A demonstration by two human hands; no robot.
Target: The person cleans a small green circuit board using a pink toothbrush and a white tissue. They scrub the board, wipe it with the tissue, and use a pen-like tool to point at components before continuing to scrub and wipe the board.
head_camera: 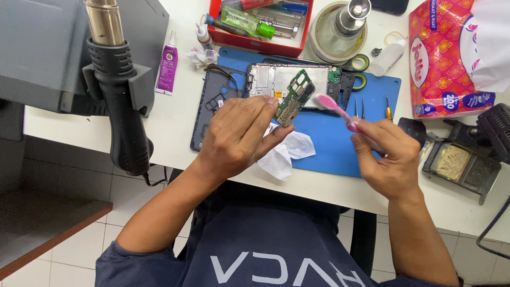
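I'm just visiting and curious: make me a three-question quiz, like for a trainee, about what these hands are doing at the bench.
1. True or false: the left hand holds a green circuit board.
2. What does the right hand hold? A) tweezers B) a pink toothbrush C) a screwdriver
3. What colour is the mat under the opened phone frame?

Key: 1 true. 2 B. 3 blue.

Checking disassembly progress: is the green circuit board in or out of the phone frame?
Out: the left hand holds the green circuit board above the opened phone frame.
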